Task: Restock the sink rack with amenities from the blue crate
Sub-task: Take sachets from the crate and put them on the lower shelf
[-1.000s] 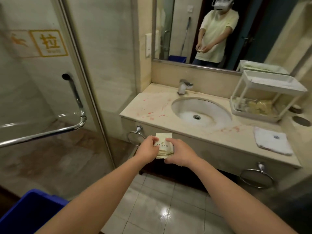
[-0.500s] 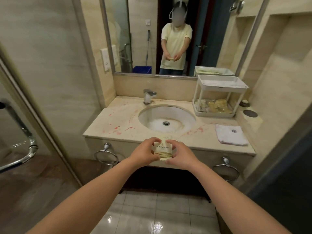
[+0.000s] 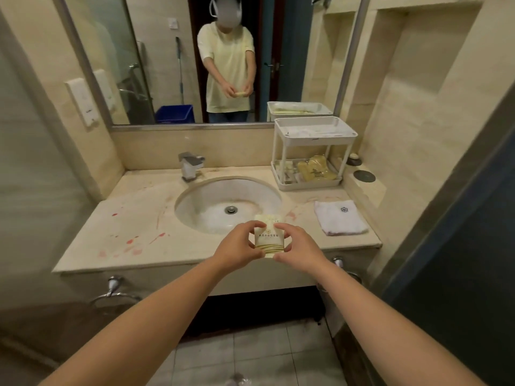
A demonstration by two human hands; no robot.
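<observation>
Fingers (image 3: 255, 224) pinch packet (image 3: 269, 242) by its left and right edges.

Bearings run from the packet (image 3: 269, 240) pinched between the left hand (image 3: 237, 246) and right hand (image 3: 298, 252) above the counter's (image 3: 133, 218) front edge. At 12 o'clock the sink basin (image 3: 211, 199) lies sunk, with open air above it. At 1 o'clock the rack (image 3: 317, 140) stands against the mirror (image 3: 167, 65). Its top tray (image 3: 295, 138) roofs the lower tray (image 3: 309, 186), which opens forward between thin posts and holds sachets (image 3: 315, 169). A folded towel (image 3: 338, 221) lies flat at 2 o'clock. The faucet (image 3: 191, 165) rises at 11 o'clock, well apart. The side wall (image 3: 418, 135) closes off 3 o'clock.
</observation>
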